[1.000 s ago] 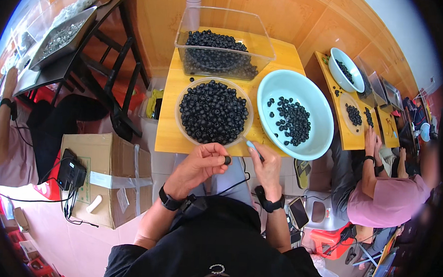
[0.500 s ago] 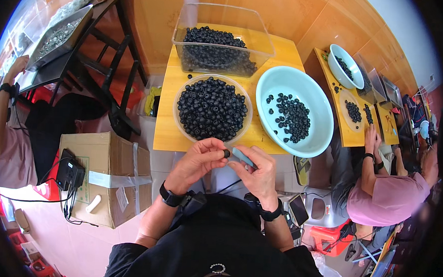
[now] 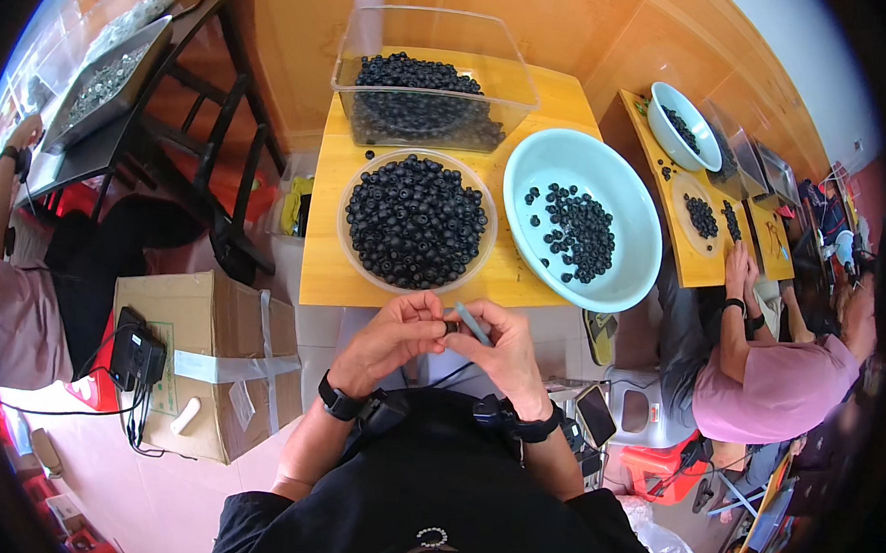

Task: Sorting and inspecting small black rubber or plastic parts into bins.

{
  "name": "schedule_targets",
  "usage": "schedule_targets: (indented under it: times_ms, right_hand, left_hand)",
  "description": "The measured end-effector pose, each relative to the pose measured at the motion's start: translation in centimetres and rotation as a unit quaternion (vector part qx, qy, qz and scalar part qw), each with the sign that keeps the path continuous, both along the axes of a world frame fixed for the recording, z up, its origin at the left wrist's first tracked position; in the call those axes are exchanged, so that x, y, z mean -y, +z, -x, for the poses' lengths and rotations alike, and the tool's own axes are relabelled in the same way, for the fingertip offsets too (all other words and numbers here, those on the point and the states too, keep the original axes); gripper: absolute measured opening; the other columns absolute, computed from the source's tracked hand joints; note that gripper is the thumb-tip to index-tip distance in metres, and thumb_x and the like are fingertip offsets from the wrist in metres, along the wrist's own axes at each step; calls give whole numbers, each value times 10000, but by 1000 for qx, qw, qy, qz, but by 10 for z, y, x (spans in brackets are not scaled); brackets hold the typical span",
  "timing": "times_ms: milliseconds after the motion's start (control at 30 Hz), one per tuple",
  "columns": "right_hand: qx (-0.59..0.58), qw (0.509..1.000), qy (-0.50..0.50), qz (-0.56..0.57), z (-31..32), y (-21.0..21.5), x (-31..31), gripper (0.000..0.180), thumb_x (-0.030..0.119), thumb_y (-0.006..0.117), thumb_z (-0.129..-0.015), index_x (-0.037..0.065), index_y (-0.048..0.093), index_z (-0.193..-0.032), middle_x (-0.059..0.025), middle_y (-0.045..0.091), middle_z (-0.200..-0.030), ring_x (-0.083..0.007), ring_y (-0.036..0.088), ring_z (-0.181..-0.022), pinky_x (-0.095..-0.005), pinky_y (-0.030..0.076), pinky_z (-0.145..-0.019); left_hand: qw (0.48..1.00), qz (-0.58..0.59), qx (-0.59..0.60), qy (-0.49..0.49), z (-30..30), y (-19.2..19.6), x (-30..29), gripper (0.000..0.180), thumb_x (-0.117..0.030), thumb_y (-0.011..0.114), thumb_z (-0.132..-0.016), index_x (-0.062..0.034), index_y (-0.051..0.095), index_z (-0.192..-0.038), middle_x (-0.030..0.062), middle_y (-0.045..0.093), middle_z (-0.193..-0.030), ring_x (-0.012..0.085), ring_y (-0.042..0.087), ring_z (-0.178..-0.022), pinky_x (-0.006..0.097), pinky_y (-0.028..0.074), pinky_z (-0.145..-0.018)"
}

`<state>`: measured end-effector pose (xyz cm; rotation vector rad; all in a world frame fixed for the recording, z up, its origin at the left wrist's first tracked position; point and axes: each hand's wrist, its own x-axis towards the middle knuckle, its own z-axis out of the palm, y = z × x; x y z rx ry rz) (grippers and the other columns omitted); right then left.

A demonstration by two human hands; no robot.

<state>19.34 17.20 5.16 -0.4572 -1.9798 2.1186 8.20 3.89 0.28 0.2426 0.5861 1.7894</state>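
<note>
My left hand (image 3: 392, 336) pinches a small round black piece (image 3: 450, 327) between thumb and fingertips, just past the front edge of the wooden table. My right hand (image 3: 504, 348) is closed around a slim light-blue tool (image 3: 474, 324) that slants up to the left; its working end is hidden by the fingers at the black piece. The hands nearly meet. Beyond them stands a clear round tub (image 3: 341, 226) heaped with black bead-like pieces (image 3: 418, 220). To its right is a pale-blue basin (image 3: 636, 257) holding a smaller scatter of similar pieces (image 3: 582, 234).
A clear rectangular bin (image 3: 517, 108) of black pieces sits at the table's (image 3: 318, 270) back, with a pink flask (image 3: 368, 17) behind it. A taped cardboard box (image 3: 193, 298) stands left. Co-workers sit on both sides, one at another table (image 3: 699, 272) on the right.
My hands have drawn closer together and slightly lower. The light-blue tool has tilted more upright against the black piece. The whole view has shifted a little.
</note>
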Motion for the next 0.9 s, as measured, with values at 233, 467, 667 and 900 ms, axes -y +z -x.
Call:
schedule_targets:
  times_ms: [233,467,667,900]
  right_hand:
    - [39,985,-70,-153,-7,4,-21,187,57,716,-759,-6,652,-924,-27,614,-820,-69,538,-710,-211,423,-610]
    - [-13,888,-362,-283,-6,25,-94,370,-11,688,-761,24,603,-1119,-14,554,-823,-87,546,-715,-234,458,-606]
    - [10,863,-296,-410,-20,-8,-78,214,19,684,-752,-12,631,-957,-69,480,-713,-174,468,-616,-291,374,-564]
    - [10,899,-250,-360,-16,-14,-59,202,-13,666,-759,-41,638,-957,-107,529,-714,-182,494,-615,-288,393,-577]
  left_hand:
    - [998,53,-26,18,-1,4,-7,181,-36,642,-833,-55,550,-988,49,621,-982,109,629,-789,231,543,-699]
    - [909,219,-260,241,46,-8,14,136,-41,639,-835,-14,599,-962,54,643,-873,115,626,-733,235,532,-668]
    - [814,302,-365,337,65,-17,5,111,7,660,-784,20,615,-884,44,637,-783,93,602,-662,227,514,-610]
    - [593,381,-630,325,61,-15,-30,196,-50,737,-690,10,608,-824,97,583,-725,190,570,-605,306,470,-572]
